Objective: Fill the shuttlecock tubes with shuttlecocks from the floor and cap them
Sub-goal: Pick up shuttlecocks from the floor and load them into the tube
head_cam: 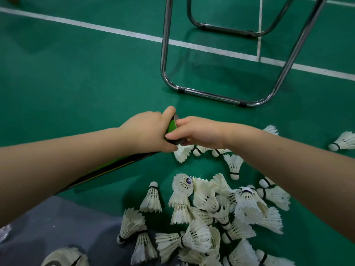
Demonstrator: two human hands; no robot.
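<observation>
A long dark shuttlecock tube (pixel 107 167) with green and yellow stripes runs from under my left forearm up to both hands. My left hand (pixel 148 129) grips the tube near its far end, thumb on top. My right hand (pixel 197 131) is curled over that end, where a green band (pixel 172 126) shows between the hands. What my right fingers hold at the mouth is hidden. A pile of white feather shuttlecocks (pixel 207 214) lies on the green floor below my hands.
A chrome folding-chair frame (pixel 211 96) stands on the court just beyond my hands. White court lines (pixel 119 31) cross the floor. Loose shuttlecocks (pixel 343 141) lie at the right. A grey trouser leg (pixel 57 227) and a shoe (pixel 65 258) fill the lower left.
</observation>
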